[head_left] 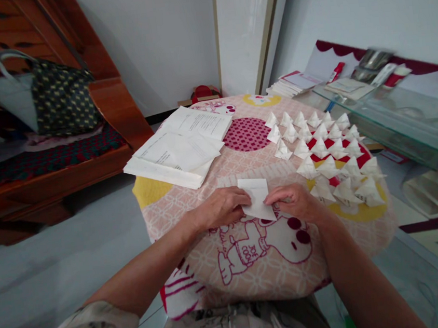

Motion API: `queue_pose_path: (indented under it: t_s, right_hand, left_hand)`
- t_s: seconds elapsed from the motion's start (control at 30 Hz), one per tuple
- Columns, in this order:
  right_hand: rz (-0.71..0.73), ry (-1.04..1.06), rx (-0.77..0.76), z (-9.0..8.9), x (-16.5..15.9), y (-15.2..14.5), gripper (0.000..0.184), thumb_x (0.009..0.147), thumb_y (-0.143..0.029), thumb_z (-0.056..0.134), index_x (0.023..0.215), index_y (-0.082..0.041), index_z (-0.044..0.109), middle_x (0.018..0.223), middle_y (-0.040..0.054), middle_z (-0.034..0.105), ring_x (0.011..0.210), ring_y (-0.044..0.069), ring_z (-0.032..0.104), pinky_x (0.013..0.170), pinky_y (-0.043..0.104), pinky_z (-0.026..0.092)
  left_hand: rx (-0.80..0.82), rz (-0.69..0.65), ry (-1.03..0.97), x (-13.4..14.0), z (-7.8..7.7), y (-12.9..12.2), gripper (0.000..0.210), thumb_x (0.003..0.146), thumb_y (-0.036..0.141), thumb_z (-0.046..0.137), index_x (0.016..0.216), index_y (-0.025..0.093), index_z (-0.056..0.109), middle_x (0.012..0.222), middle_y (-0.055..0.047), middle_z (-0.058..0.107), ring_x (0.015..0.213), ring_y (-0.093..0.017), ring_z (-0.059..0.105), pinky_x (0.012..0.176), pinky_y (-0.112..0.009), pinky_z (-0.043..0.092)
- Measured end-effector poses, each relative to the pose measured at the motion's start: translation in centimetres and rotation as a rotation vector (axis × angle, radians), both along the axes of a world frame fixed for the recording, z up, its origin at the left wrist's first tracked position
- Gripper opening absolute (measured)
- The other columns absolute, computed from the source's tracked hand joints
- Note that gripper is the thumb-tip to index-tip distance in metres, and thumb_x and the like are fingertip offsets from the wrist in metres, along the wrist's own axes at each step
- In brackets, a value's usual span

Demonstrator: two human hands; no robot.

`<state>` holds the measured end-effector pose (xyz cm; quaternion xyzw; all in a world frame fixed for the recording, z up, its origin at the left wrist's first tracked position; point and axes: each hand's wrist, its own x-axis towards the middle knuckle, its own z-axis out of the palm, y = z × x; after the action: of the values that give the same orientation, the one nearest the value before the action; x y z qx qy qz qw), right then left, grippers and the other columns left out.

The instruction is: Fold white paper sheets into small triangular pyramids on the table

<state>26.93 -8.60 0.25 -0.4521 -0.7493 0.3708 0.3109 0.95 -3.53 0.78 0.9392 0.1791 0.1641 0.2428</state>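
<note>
A small piece of folded white paper [257, 196] is held just above the patterned tablecloth [219, 169], near the middle of the view. My left hand [229, 204] grips its left edge with curled fingers. At the right edge, my right hand [295, 200] pinches it between thumb and fingers. Several pointed folded-paper shapes [322, 148] stand in rows on the cloth, to the right of my right hand. Beyond my left hand lies a stack of loose printed sheets [178, 150].
A glass shelf [394, 114] on the right holds metal containers [372, 61] and a red tube [336, 72]. More papers [292, 83] lie at the table's far right. To the left stands a wooden bench [119, 112] with a dark patterned bag [62, 97].
</note>
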Motion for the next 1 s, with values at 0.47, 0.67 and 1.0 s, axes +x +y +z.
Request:
queue_pose_path:
  t_s: [0.47,0.67,1.0]
  right_hand:
    - [-0.232,0.15,-0.282,-0.1,-0.1,0.9,0.048,0.072,-0.023,0.068,0.119,-0.012,0.069,0.081,0.0039,0.075,0.062,0.015,0.066,0.053,0.023,0.049]
    - [-0.535,0.216,-0.313,-1.3,-2.3,1.7,0.052,0.067,-0.019,0.069,0.118,-0.01,0.066,0.079,0.0044,0.074,0.048,0.012,0.062,0.045,0.022,0.049]
    - [-0.654,0.166,-0.28,-0.5,-3.4,1.1,0.056,0.067,-0.022,0.069,0.121,-0.01,0.066,0.077,0.0043,0.073,0.047,0.013,0.061,0.042,0.023,0.049]
  left_hand:
    - [-0.336,0.435,0.009,0.8,0.3,1.7,0.028,0.086,0.027,0.057,0.06,0.015,0.058,0.054,0.004,0.048,0.054,-0.009,0.041,0.055,-0.024,0.027]
    - [-0.269,0.639,0.091,1.9,0.1,1.8,0.027,0.087,0.027,0.059,0.062,0.016,0.06,0.055,0.002,0.053,0.056,-0.011,0.044,0.058,-0.027,0.03]
    - [-0.301,0.775,0.106,2.6,-0.2,1.7,0.013,0.083,0.023,0.065,0.074,0.015,0.069,0.06,0.0,0.063,0.06,-0.013,0.054,0.061,-0.026,0.039]
